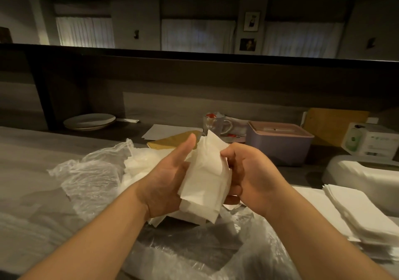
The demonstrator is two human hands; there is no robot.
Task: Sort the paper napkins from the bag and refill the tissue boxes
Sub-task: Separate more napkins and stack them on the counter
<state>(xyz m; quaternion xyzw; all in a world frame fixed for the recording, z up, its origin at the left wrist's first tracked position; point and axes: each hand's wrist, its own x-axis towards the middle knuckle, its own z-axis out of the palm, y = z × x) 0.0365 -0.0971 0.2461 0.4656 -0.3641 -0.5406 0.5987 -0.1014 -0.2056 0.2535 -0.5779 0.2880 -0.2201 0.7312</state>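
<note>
A bundle of white paper napkins [205,176] is held upright between both hands above the counter. My left hand [166,178] holds its left side, thumb stretched up along the paper. My right hand [246,176] grips its right edge with curled fingers. A clear plastic bag [90,178] lies crumpled underneath, with more loose napkins [140,163] in it. A neat stack of napkins [364,217] lies at the right. A lilac tissue box [280,146] with a pink lid stands behind my right hand. A white tissue box [349,171] sits at the right.
White plates [89,121] are stacked at the back left. Paper sheets and a brown envelope [172,141] lie behind the hands, next to a glass mug [216,124]. A printed white carton [371,141] and a yellow board [334,124] stand at the back right. A dark raised ledge runs behind the counter.
</note>
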